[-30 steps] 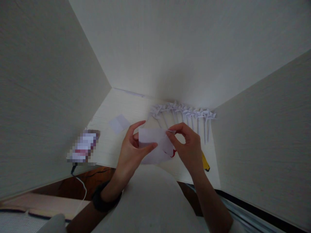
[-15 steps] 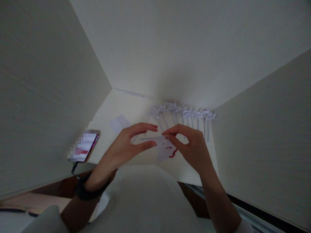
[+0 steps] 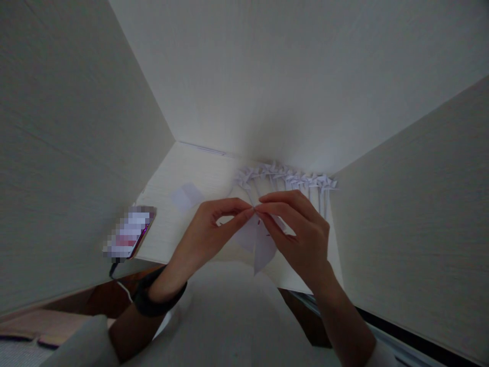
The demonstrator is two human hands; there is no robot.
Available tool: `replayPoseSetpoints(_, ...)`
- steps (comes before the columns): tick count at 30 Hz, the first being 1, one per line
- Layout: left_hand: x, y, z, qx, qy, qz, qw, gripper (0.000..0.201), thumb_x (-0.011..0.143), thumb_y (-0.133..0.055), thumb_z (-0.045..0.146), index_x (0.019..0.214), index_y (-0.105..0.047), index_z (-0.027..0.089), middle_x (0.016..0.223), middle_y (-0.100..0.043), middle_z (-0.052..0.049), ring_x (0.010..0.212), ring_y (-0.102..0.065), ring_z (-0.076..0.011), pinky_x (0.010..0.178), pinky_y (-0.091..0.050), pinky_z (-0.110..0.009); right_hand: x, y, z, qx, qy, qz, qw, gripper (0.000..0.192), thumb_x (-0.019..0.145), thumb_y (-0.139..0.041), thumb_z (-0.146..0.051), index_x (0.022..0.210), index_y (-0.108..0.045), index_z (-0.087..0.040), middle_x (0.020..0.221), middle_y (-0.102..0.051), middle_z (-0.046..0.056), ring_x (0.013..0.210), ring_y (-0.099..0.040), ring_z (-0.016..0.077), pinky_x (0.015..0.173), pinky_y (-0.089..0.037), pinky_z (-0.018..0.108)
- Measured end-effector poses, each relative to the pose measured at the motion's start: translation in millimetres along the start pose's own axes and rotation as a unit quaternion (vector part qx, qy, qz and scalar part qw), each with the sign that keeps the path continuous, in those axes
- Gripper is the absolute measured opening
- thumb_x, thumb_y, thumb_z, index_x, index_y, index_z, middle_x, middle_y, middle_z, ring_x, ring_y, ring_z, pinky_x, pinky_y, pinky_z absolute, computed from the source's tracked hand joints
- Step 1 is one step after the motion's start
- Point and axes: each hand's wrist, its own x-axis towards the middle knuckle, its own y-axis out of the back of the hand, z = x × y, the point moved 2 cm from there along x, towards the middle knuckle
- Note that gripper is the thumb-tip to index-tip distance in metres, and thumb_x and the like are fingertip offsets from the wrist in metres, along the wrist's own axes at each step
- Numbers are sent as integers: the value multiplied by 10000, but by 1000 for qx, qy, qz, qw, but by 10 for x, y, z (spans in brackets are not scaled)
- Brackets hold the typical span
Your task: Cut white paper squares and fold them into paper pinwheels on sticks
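A thin white paper sheet [image 3: 263, 252] hangs below my fingertips, its lower part tapering to a point. My left hand [image 3: 208, 227] pinches its upper edge between thumb and index finger. Right beside that pinch, my right hand [image 3: 300, 227] also has thumb and fingers closed on the paper, the fingertips of both hands touching. Small red marks show by the paper near my right fingers; what they are is unclear. Behind my hands lies a row of several white paper pinwheels [image 3: 290, 178] on sticks, partly covered by my right hand.
Pale paper pieces [image 3: 187, 197] lie on the white tabletop [image 3: 164, 229] to the left. Thin white sticks [image 3: 202, 149] rest along the back wall. A phone [image 3: 133, 232] with a cable leans at the left edge. Pale walls enclose the left, back and right.
My left hand has gone from spread fingers to a pinch at the paper, meeting my right fingertips. The paper has turned and now hangs lower, and the red shape is mostly hidden.
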Motion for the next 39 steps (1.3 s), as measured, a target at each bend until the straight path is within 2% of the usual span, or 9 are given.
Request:
replayPoseSetpoints(5,-19,-7,-10,-51,28,32,998,117,772,-698,324,707,-739,236,685,-698,11,660,-623,-164,637,-476,-257,-30,-3,-1,-5,56,-1,998,187,861,-587,-96,921,-677,-249,979,-706,57,914,-629,212,795,-496,385)
replayPoseSetpoints(12,-64,-2,38,3,-15,13,1000,125,811,-664,308,726,-727,243,704,-698,22,669,-613,-154,652,-456,-247,39,37,35,142,-102,-26,984,140,808,-662,-93,807,-687,-231,924,-660,26,901,-632,168,815,-494,314)
replayPoseSetpoints(19,-102,-2,132,102,-83,42,990,127,799,-664,198,697,-728,240,679,-695,25,624,-580,-152,639,-433,-247,94,32,-30,169,-140,-55,974,128,794,-671,-110,737,-642,-221,823,-629,-1,795,-616,151,732,-489,281)
replayPoseSetpoints(23,-119,6,124,70,-60,65,994,105,767,-691,207,673,-726,241,660,-681,18,631,-576,-167,643,-430,-262,80,7,-18,178,-159,-49,970,107,807,-643,-131,767,-612,-225,862,-630,10,860,-619,166,797,-501,310)
replayPoseSetpoints(26,-134,31,63,4,-24,114,993,113,780,-684,275,675,-710,241,683,-684,13,639,-585,-169,649,-447,-272,-11,15,104,252,-243,-88,933,212,802,-663,-219,994,-581,-259,1060,-647,29,953,-636,183,823,-525,337)
replayPoseSetpoints(29,-131,57,-30,-58,-3,144,988,131,794,-673,322,691,-693,243,707,-684,16,670,-604,-164,650,-465,-264,-124,48,221,255,-309,-132,907,132,807,-650,-243,933,-610,-248,938,-683,14,830,-661,171,722,-538,304)
replayPoseSetpoints(32,-107,67,-106,-75,18,122,990,111,785,-684,330,734,-694,232,750,-691,6,716,-616,-162,653,-467,-249,-176,77,263,216,-311,-146,914,46,812,-632,-208,769,-642,-221,736,-673,-10,725,-648,154,687,-518,282)
replayPoseSetpoints(35,-92,63,-140,-87,42,98,990,95,758,-713,309,748,-676,222,728,-679,13,661,-594,-140,603,-444,-231,-179,78,280,213,-301,-143,919,88,852,-588,-239,796,-650,-215,763,-683,0,743,-642,153,684,-507,276)
replayPoseSetpoints(39,-105,66,-149,-84,30,117,989,116,754,-720,295,706,-651,216,672,-642,26,629,-568,-128,585,-428,-229,-195,46,313,265,-298,-163,902,186,915,-495,-328,903,-642,-215,830,-682,21,774,-639,155,687,-513,289)
